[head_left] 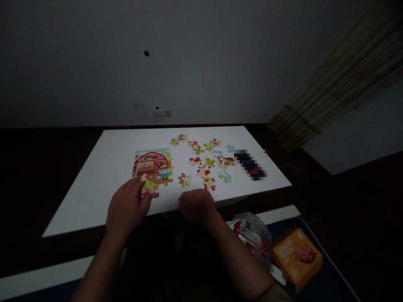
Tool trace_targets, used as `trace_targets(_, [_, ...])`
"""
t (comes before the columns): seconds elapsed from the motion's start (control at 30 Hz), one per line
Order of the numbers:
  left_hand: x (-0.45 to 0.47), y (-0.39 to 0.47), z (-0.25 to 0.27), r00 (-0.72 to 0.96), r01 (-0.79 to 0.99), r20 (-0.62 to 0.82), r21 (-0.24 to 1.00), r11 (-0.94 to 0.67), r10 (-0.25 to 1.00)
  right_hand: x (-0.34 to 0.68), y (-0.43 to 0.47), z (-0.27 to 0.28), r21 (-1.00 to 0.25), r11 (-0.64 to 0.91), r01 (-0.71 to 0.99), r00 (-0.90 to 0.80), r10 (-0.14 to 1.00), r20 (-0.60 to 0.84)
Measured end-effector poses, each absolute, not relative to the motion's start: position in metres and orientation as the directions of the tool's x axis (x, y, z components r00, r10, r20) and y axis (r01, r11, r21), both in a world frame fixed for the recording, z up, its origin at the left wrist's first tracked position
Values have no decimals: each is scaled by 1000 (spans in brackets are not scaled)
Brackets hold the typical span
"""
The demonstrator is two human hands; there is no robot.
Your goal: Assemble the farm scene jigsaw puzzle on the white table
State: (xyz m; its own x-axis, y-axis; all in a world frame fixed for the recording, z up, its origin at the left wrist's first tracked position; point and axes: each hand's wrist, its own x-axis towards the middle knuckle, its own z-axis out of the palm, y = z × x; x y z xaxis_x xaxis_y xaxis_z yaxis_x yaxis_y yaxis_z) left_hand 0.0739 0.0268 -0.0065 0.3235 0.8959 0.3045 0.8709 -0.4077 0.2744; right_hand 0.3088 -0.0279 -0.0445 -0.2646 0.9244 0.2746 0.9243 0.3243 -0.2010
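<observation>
A partly joined jigsaw puzzle (151, 161) with a red barn and a figure in a blue apron lies on the left half of the white table (94, 167). My left hand (127, 203) rests over its lower left corner, fingers laid flat and thumb apart, hiding some of the pieces. Pink and green pieces show beside the thumb. At the table's front edge, my right hand (197, 204) is curled closed; whatever is inside the fingers, if anything, is hidden. Just beyond it lie a brown and green puzzle piece (185, 180) and a pinkish puzzle piece (208, 183).
Several loose pieces (210, 162) are scattered right of the joined part. A dark, pixelated item (250, 165) lies near the table's right edge. Below right, a clear plastic bag (252, 235) and an orange puzzle box (297, 258) sit on a dark blue surface.
</observation>
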Motion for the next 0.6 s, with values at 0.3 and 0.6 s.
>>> trace_targets(0.3, [73,26,-9,322,881,303,250,-401,897,308,-28,-41,-195,322,926,-262,924,280])
trace_targets(0.6, [73,26,-8,325,883,303,243,-403,896,307,-29,-41,-191,316,929,-251,920,302])
